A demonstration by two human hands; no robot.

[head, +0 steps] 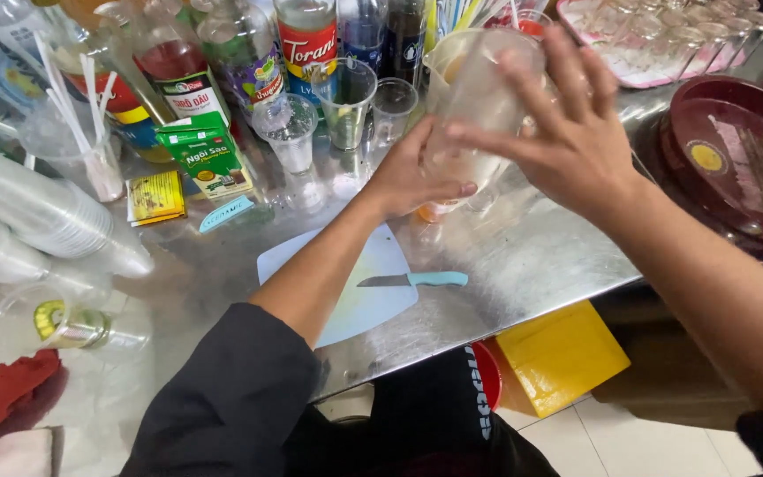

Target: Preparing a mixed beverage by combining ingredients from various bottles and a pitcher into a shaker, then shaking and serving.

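A clear plastic pitcher (474,97) with a little pale liquid stands tilted on the steel counter (532,265). My left hand (408,177) grips its lower side. My right hand (567,124) is spread over its upper right side, fingers apart against the wall. In front of the pitcher lies a pale cutting board (355,305) with a small knife (412,280) that has a light blue handle.
Syrup bottles (306,44) and clear cups (289,132) crowd the back of the counter. A green carton (205,155), straws and stacked plastic cups (37,208) sit at the left. Dark red trays (735,150) are at the right. A yellow bin (558,353) stands under the counter edge.
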